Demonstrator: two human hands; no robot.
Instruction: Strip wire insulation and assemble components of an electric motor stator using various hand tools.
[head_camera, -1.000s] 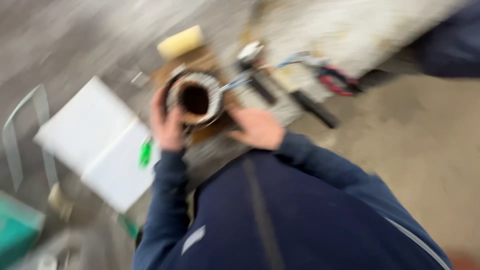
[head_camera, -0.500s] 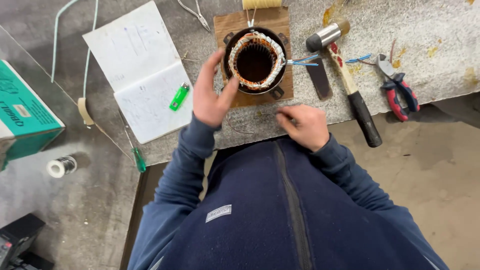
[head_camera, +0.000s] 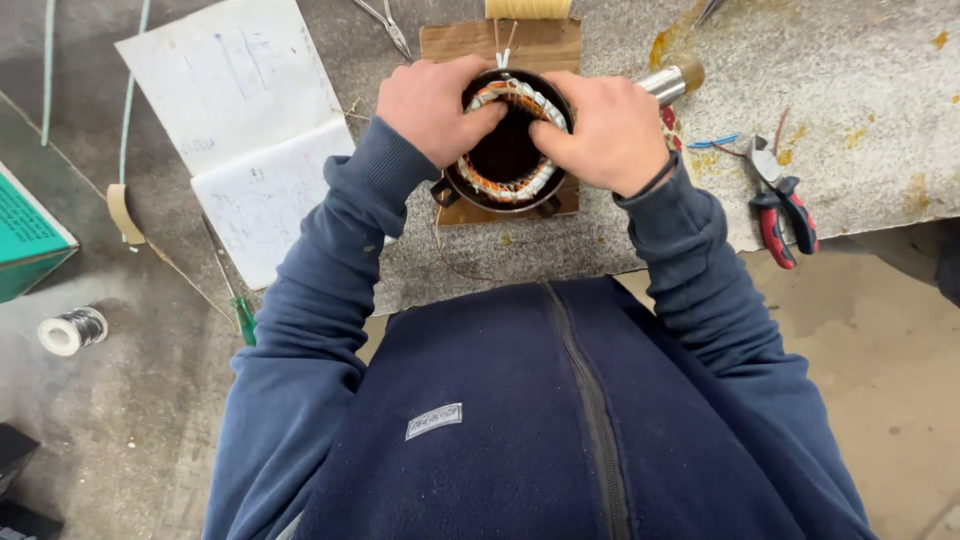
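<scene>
Sleeves of dark blue fleece run up from the person's chest to two bare hands, both set on one round motor stator with a dark metal shell and orange-and-white copper windings (head_camera: 507, 160). It stands on a flat piece of brown cardboard (head_camera: 560, 45) on the grey workbench (head_camera: 850, 90), just ahead of the bench's near edge. The left hand (head_camera: 432, 108) curls over the stator's left rim, fingers bent onto the winding ring; the right hand (head_camera: 605, 130) does the same on the right rim, thumb and fingers pressed on the coils rather than wrapped round the shell. By its look the stator is heavy and stiff in the iron body, while the windings are delicate: thin enamelled wire that could nick or bend, so the dark outer shell seems the safer place to take hold. Right of it lies one pair of red-handled pliers (head_camera: 780, 205); behind the right hand shows one hammer with a metal head (head_camera: 668, 82). To the left lie one open white notebook (head_camera: 245, 130), one green-handled screwdriver (head_camera: 243, 318), one small spool of wire (head_camera: 72, 330) and one teal box (head_camera: 25, 235). Farthest back sits one spool of pale yellow twine (head_camera: 528, 8).
</scene>
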